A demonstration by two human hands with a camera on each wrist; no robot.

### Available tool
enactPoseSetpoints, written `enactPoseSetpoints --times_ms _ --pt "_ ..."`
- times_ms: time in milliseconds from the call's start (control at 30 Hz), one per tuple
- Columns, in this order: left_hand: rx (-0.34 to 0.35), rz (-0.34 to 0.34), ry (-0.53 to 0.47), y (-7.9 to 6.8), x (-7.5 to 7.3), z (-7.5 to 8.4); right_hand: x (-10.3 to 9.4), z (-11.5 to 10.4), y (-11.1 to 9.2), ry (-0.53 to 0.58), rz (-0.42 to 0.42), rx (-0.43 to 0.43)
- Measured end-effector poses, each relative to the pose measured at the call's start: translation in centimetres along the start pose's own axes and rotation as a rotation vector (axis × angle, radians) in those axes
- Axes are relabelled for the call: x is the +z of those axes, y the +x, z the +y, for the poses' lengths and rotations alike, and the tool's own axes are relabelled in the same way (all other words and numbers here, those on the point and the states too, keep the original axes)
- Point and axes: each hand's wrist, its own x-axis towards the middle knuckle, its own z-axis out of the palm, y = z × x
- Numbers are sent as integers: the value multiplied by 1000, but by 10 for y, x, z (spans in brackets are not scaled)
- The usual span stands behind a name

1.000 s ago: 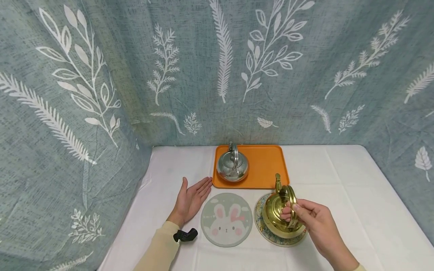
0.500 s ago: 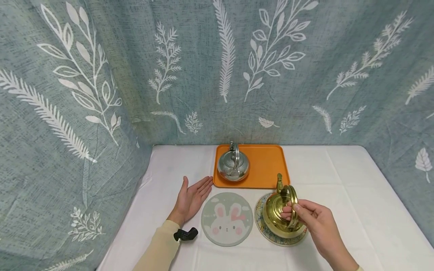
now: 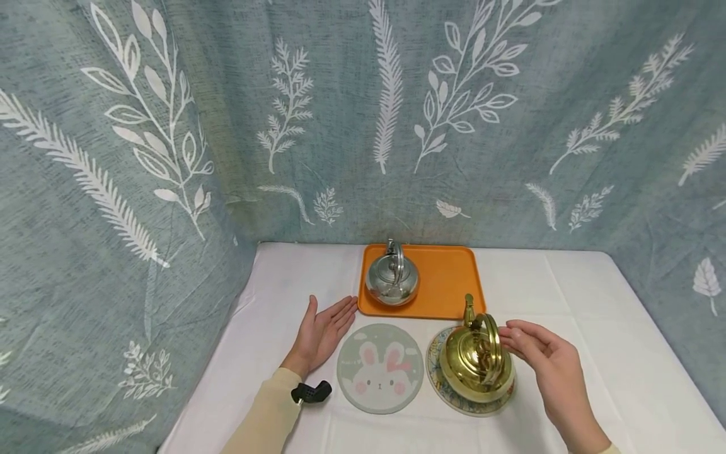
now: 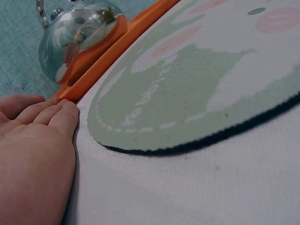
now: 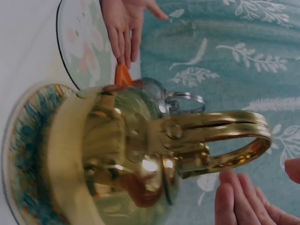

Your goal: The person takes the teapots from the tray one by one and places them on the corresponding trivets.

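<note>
A gold teapot [image 3: 473, 369] sits on a round patterned mat [image 3: 435, 372], its spout pointing away from me. My right hand [image 3: 553, 362] is just right of its arched handle [image 5: 234, 126]; in the right wrist view a gap shows between thumb and fingers, with nothing held. The left hand [image 3: 320, 334] lies palm up, fingers extended, with fingertips at the near left corner of an orange tray [image 3: 445, 284]. On that tray's left part stands a silver teapot [image 3: 392, 284], handle raised.
Between the hands lies a round green mat [image 3: 380, 369] with a white rabbit picture. A white cloth [image 3: 556, 296] covers the table. Blue-green curtains [image 3: 340, 126] with leaf prints enclose the back and sides. A black strap device [image 3: 312, 392] is on the left wrist.
My right hand has let go of the gold teapot's handle and moved off it to the right. The teapot stays on its mat, and the left hand has not moved.
</note>
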Motion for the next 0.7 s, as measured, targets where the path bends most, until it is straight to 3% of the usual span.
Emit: enactPoseSetpoints --times_ms 233,700 --pt "4 25 -10 0 2 -1 -1 -19 12 -4 -25 -114" --pt "9 5 0 -2 2 1 20 -61 49 8 -225 -101"
